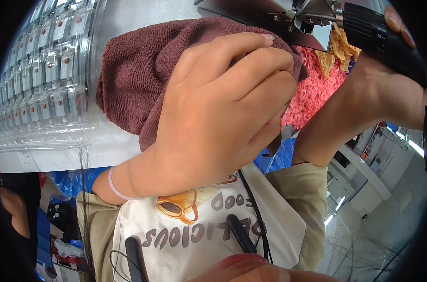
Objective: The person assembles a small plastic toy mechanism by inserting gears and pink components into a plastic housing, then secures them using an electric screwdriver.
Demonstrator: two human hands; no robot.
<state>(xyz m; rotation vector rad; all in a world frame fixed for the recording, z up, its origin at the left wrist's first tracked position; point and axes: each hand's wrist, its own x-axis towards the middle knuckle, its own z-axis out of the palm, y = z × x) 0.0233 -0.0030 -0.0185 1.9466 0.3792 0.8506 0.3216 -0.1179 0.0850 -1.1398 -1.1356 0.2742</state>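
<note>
"Looking down from the head camera, where is the left hand?"

"Mid-view, back of the hand upward, over a brown cloth that lies bunched on the pale bench. The cloth spreads out to the left of the hand and up behind its knuckles."

"Are its fingers gripping the cloth?"

"They curl inward like a loose fist, but most of the tips are hidden underneath, so I can't tell whether they close on cloth or on something else."

"And the right hand?"

"Up at the upper right, wrapped around a black-handled tool. Those fingers are closed on the handle, as far as the dark rim lets me judge. The tool's metal head points left, above and beyond the cloth."

"What lies around them?"

"Between the left hand and the right forearm, a heap of small pink pieces, with yellow pieces just beyond it. Left of the cloth, a clear plastic tray carries rows of grey parts, each with a reddish-brown dot. Blue plastic shows below the pink heap, and nearest the wearer's body is a white apron printed with a cup."
</note>
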